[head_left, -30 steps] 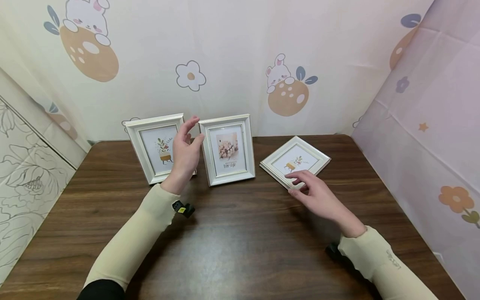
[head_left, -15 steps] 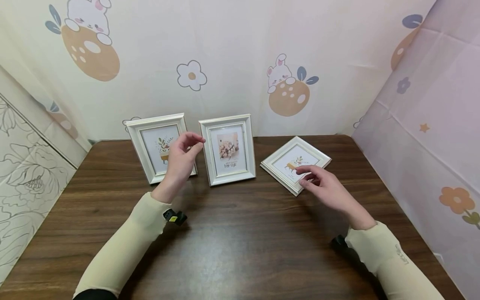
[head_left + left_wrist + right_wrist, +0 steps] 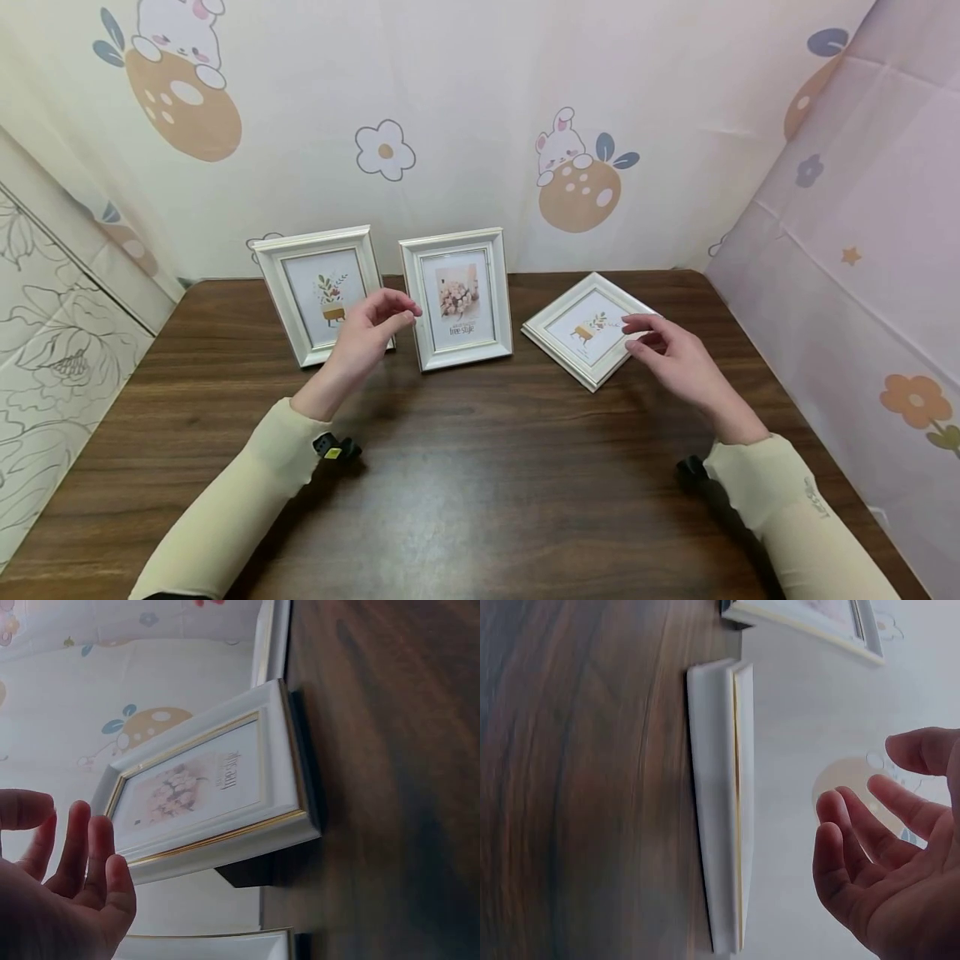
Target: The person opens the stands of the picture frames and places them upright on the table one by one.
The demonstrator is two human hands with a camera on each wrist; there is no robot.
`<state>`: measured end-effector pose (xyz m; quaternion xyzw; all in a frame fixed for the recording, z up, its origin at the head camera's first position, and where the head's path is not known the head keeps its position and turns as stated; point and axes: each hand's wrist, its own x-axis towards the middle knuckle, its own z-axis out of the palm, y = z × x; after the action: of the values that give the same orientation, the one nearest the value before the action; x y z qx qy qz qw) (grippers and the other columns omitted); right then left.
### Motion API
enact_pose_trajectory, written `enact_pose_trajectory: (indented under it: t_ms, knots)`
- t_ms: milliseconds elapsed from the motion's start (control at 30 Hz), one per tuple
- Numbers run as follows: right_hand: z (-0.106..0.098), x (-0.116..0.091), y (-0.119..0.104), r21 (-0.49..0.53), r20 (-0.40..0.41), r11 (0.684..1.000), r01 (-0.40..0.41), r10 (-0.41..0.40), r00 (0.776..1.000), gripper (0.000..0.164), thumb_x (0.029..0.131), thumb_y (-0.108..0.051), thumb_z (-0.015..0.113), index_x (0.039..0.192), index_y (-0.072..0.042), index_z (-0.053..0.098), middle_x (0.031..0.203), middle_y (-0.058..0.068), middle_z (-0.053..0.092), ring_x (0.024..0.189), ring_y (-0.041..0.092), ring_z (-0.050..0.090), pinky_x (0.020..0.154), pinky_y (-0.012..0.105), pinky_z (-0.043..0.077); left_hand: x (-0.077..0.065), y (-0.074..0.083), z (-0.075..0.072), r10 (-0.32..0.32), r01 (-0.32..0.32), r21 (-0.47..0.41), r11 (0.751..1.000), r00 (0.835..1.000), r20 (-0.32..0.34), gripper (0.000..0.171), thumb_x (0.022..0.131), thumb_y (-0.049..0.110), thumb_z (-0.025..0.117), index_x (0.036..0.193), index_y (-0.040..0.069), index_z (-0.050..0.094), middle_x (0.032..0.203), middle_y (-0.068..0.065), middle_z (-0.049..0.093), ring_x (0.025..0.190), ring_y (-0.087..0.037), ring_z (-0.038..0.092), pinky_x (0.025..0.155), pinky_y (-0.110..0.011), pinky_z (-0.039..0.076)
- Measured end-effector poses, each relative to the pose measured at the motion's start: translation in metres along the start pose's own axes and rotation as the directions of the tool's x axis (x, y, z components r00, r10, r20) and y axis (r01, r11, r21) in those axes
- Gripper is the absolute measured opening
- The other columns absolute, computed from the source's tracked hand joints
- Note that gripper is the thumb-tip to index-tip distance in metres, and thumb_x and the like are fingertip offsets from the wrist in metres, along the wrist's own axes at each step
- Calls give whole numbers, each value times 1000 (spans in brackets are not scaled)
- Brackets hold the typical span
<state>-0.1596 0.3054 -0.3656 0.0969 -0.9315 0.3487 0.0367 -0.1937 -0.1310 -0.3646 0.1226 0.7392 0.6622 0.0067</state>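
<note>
Your left hand (image 3: 369,329) hung before the gap between an upright white, gold-trimmed rectangular picture frame with a potted-plant print (image 3: 311,287) and an upright white, gold-trimmed rectangular picture frame with a pink-bouquet print (image 3: 459,302). Your right hand (image 3: 684,365) hovered above the right corner of a white rectangular picture frame (image 3: 583,332), which lay flat on the dark brown wood-grain surface (image 3: 495,475). Both hands' fingers (loosely curved) were apart.

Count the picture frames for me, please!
3. A plant picture frame stands at left on the wood-grain table, a bouquet picture frame stands mid-table, and a second plant picture frame lies flat at right.
</note>
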Motion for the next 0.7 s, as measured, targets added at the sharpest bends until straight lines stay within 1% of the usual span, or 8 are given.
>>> enact_pose_trajectory:
  t_ms: [133,200,300,367,467,533,600,700]
  knots:
    - [-2,4,10,-16,-21,999,-41,41,999,36,102,-26,58,133,-8,56,123,14,62,100,27,56,77,30,45,-5,-4,1,-31,32,-15,999,998,47,16,98,6,61,112,0,59,111,-13,65,112,-32,58,99,-45,45]
    - [-3,6,15,-22,-28,998,-61,60,998,37,102,-27,57,133,-7,55,123,15,62,101,27,55,78,30,44,-7,-5,2,-41,42,-20,999,997,64,16,97,4,61,112,-2,59,111,-15,65,112,-35,59,98,-41,47]
    - [-5,8,21,-15,-54,997,-76,75,996,39,102,-25,57,135,-4,54,124,16,61,102,28,55,79,32,44,-9,-6,2,-54,55,-10,998,995,87,16,97,4,62,111,-3,60,111,-17,65,111,-36,59,95,-35,50]
    - [-6,10,24,-3,-74,996,-87,86,993,40,102,-24,57,136,-3,53,126,19,60,104,31,56,78,34,44,-10,-6,2,-65,65,5,998,992,104,15,97,4,62,110,-3,60,111,-16,65,110,-35,59,94,-34,50]
    - [-8,13,29,10,-103,993,-122,122,987,42,103,-24,56,139,-3,50,129,21,57,107,35,55,77,38,44,-11,-8,1,-80,77,29,997,987,137,14,98,7,61,109,-1,60,110,-15,65,107,-32,60,96,-42,49]
    - [-9,16,32,11,-109,989,-148,149,983,43,103,-25,54,140,-4,49,131,22,55,108,37,54,77,40,43,-12,-8,2,-89,86,22,996,980,178,13,99,7,60,109,-1,59,111,-17,65,107,-34,60,99,-50,46]
    - [-9,18,36,7,-105,985,-173,173,979,44,103,-26,53,141,-4,49,132,23,54,108,37,53,78,42,43,-14,-8,3,-100,100,10,995,970,222,13,99,8,59,108,-2,59,110,-18,65,108,-37,60,100,-54,44]
    - [-7,22,42,-9,-84,981,-194,193,978,44,104,-26,52,140,-2,48,133,25,54,108,38,53,78,44,44,-15,-10,5,-116,120,3,993,951,287,14,100,9,58,108,-3,59,108,-18,65,106,-39,59,100,-58,42]
